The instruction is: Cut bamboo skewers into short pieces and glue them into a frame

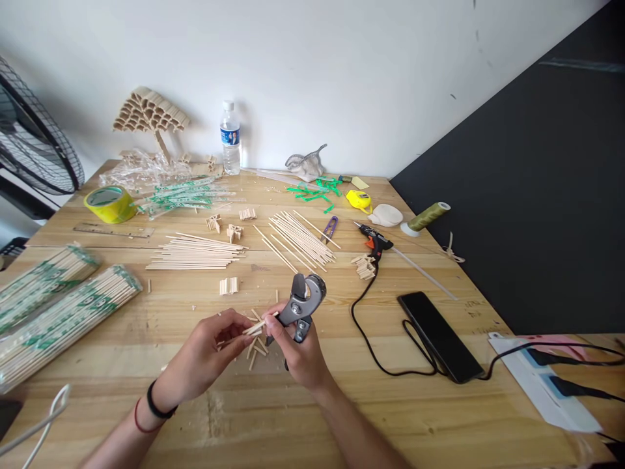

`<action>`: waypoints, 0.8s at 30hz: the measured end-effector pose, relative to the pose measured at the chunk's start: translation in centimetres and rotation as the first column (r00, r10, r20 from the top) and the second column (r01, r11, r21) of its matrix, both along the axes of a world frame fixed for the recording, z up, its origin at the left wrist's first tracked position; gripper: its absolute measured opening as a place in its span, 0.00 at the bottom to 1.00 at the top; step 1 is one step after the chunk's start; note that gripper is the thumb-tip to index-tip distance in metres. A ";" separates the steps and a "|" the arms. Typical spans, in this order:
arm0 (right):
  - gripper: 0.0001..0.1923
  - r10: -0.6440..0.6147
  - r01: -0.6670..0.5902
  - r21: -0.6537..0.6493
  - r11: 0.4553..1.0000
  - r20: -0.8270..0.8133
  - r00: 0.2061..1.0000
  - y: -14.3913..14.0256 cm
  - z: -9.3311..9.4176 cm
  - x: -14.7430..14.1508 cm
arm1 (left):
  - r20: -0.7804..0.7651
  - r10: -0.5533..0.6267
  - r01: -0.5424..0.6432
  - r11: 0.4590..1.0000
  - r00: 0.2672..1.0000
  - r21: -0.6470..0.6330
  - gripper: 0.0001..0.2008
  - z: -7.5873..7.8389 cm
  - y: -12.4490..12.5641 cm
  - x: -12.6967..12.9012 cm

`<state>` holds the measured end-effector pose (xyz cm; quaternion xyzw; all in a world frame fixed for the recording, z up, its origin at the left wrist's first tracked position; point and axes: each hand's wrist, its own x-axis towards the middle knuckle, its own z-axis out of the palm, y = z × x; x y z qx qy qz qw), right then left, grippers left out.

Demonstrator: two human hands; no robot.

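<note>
Pale wooden stick pieces (254,328) are held just above the table (381,417), between the two hands. They are pinched in the fingertips of the left hand (205,355), and their right ends are met by the thumb side of the right hand (299,355). By that same hand a grey cutter (309,303) is firmly gripped, its head pointed toward the wall (342,71); how far its blades are parted cannot be told. Beneath the fingers, short offcuts (252,360) are scattered. Just beyond, a small stick block (228,286) is seen, and behind it two spreads of long sticks (195,254) are laid, with purple scissors (331,227) beside the right one. To the right, a glue gun (375,242), a black phone (441,335) and a power strip (561,400) are placed. At the left, bagged sticks (73,326) are set down, with yellow tape (110,207) and a ruler (113,230) farther back. Near the wall, a water bottle (230,140) and a wooden tree (151,112) are stood.
</note>
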<state>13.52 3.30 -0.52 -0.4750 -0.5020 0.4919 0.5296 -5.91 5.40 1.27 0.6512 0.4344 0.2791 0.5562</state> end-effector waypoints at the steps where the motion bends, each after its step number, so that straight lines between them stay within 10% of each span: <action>1: 0.15 0.005 -0.005 0.003 1.000 0.005 1.000 0.0 0.0 0.0 | 0.005 0.010 -0.010 1.000 1.000 -0.003 0.15 0.0 0.0 0.0; 24: 0.09 0.042 -0.056 0.068 0.996 0.190 0.981 -0.2 -0.2 0.4 | -0.047 0.097 -0.094 0.993 0.994 0.066 0.13 0.7 0.0 -1.1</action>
